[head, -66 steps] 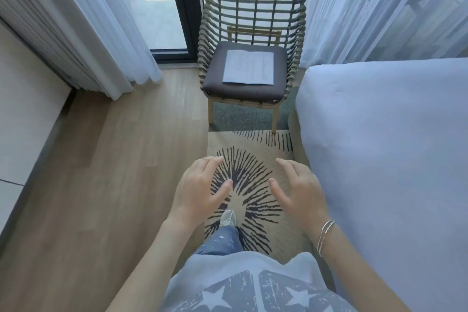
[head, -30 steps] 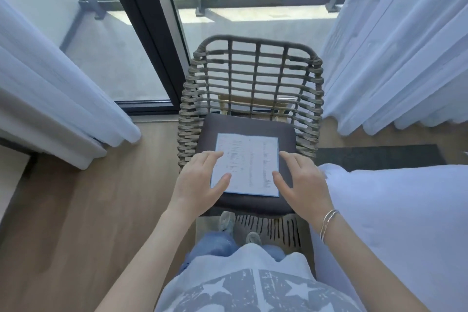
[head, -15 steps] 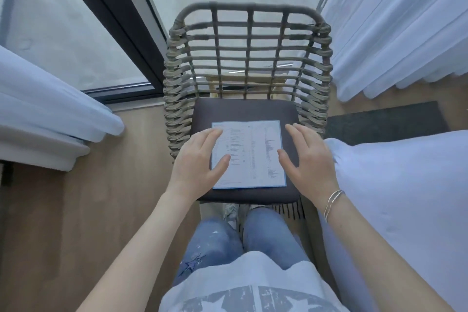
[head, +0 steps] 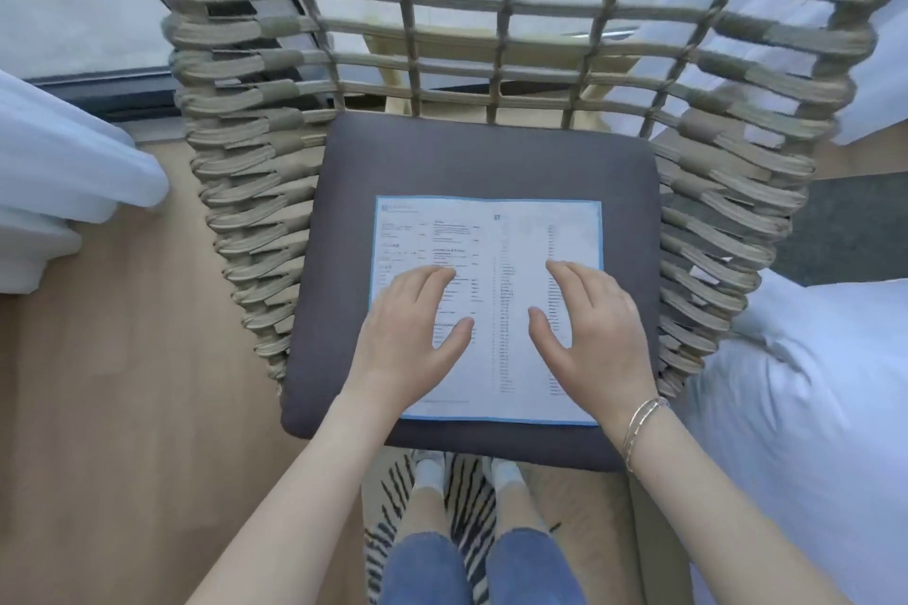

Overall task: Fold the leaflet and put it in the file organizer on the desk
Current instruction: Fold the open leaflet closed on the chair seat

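The leaflet (head: 496,255) is a white printed sheet with a blue border, lying flat and unfolded on the dark grey seat cushion (head: 471,157) of a woven chair. My left hand (head: 412,339) hovers palm down over the sheet's left half, fingers apart. My right hand (head: 592,334), a bracelet on its wrist, is over the right half, fingers apart too. Whether the palms touch the paper I cannot tell. Neither hand grips anything. No file organizer or desk is in view.
The woven chair back and sides (head: 491,15) wrap around the cushion. A white bed (head: 810,408) lies to the right, white curtains (head: 64,172) to the left, and a striped rug (head: 462,496) under my feet on the wooden floor (head: 123,408).
I have walked up to the chair and leaned over it. Both hands have come down from in front of me to just over the leaflet.
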Motion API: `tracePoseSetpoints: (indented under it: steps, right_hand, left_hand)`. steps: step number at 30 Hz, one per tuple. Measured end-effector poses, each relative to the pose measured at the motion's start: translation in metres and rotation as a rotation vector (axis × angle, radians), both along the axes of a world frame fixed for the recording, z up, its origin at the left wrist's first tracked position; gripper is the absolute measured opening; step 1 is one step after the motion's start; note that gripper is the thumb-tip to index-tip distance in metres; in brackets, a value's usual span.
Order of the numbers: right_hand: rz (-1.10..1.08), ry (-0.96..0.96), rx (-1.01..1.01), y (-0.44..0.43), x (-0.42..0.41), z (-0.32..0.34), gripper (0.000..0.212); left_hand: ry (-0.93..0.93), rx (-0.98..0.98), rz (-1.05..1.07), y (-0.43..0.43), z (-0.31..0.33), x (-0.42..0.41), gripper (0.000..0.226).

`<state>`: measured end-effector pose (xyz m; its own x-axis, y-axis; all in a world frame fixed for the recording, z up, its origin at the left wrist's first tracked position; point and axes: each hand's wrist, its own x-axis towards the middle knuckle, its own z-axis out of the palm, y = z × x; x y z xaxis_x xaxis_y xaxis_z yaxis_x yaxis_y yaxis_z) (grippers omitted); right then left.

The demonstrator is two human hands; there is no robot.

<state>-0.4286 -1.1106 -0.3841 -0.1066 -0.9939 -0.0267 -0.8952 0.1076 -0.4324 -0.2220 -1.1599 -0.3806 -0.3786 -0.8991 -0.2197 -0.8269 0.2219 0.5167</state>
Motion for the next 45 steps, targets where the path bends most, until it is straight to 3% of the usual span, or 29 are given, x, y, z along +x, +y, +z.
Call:
tracePoseSetpoints:
  steps: [6, 14, 20, 34, 45]
  right_hand:
    - [-0.012, -0.014, 0.054, 0.008, 0.0, -0.079, 0.05]
    - [-0.016, -0.043, 0.058, -0.001, 0.003, -0.086, 0.05]
    - [0.004, -0.026, 0.06, -0.031, 0.01, -0.094, 0.055]
    - [0.086, 0.233, 0.129, -0.053, 0.004, -0.169, 0.06]
    - [0.063, 0.184, 0.14, -0.048, 0.001, -0.143, 0.061]
  left_hand:
    - [-0.009, 0.051, 0.023, 0.005, -0.075, -0.002, 0.051]
    - [0.008, -0.018, 0.01, -0.014, -0.079, -0.011, 0.056]
    - [-0.113, -0.095, -0.082, -0.038, -0.099, -0.022, 0.069]
    - [-0.304, -0.2, -0.138, -0.05, -0.179, -0.017, 0.064]
    - [-0.226, -0.157, -0.126, -0.042, -0.149, -0.007, 0.062]
